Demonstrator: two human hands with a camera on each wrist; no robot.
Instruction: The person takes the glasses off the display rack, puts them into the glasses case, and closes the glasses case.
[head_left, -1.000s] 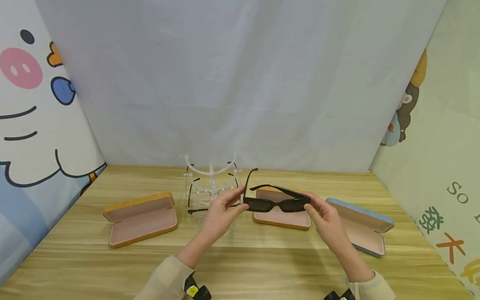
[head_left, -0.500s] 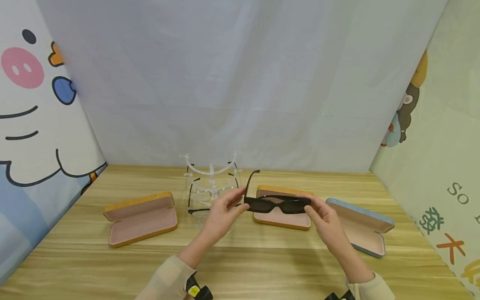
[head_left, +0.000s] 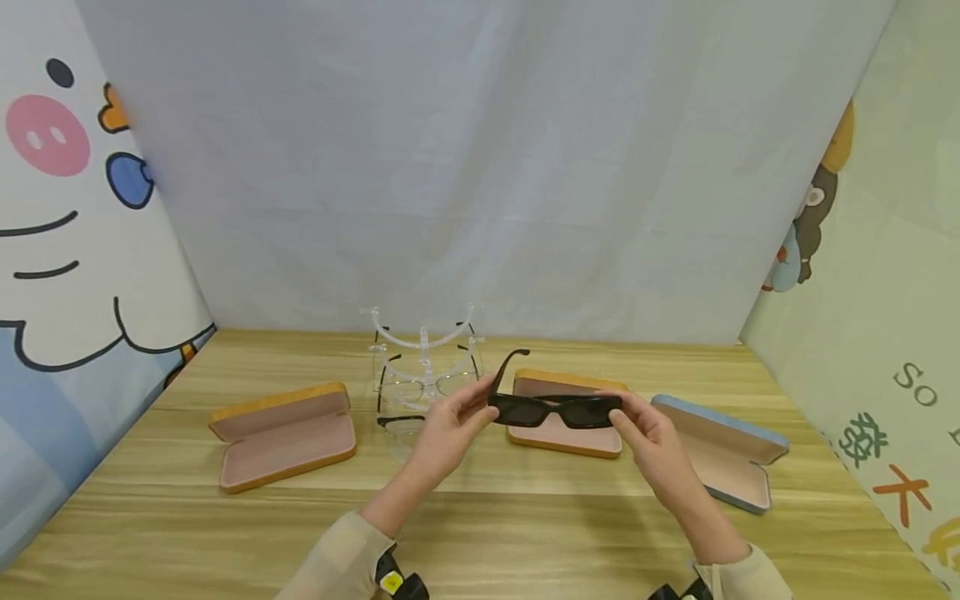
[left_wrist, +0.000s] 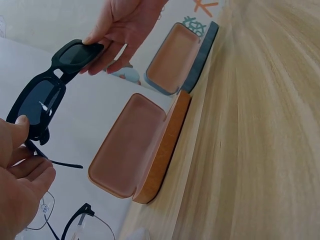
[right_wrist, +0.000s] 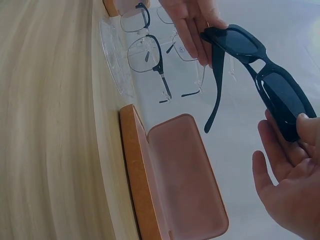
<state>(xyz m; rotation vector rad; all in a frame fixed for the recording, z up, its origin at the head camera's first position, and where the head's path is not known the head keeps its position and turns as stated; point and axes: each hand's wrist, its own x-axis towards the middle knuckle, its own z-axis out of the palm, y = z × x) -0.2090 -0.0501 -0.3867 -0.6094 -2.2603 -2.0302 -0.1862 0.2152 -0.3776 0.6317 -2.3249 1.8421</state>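
Observation:
Black sunglasses [head_left: 553, 410] are held level above the table between both hands. My left hand [head_left: 444, 433] pinches their left end, thumb on the front. At the other end, my right hand [head_left: 657, 442] pinches the frame by the hinge. In the right wrist view the left-side temple arm [right_wrist: 217, 85] sticks out, while the other arm lies folded behind the lenses. Behind and below the sunglasses, an orange glasses case [head_left: 564, 435] with a pink lining stands with its lid up, partly hidden by them.
Left of the hands is a clear display stand [head_left: 423, 346] carrying several pairs of glasses [head_left: 427, 388]. A second orange case [head_left: 288, 450] lies open farther left. An open blue case [head_left: 723, 467] sits on the wooden table [head_left: 525, 542] at the right, partly behind the right hand.
The right-side temple arm has swung down and folded in behind the lenses. The left-side arm has tipped inward a little. Both hands stay nearly in place.

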